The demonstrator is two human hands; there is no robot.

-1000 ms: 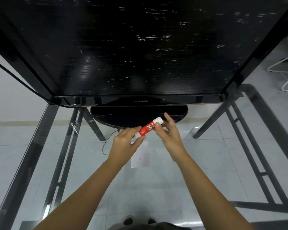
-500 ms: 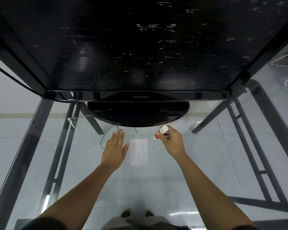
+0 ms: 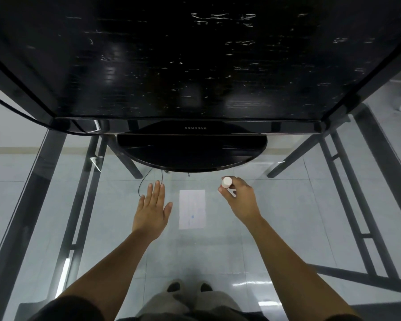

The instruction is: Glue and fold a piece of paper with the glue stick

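The paper (image 3: 192,209) lies flat on the glass table (image 3: 299,205), long axis running away from the person, between the two hands and apart from both. The right hand (image 3: 240,200), just beside its far right corner, is closed around the upright glue stick (image 3: 226,182); the left hand (image 3: 152,210) is spread flat and empty, somewhat nearer the sheet's left edge. Beyond stands a dark monitor (image 3: 195,128) with its round base, with a tiled floor visible through the glass.
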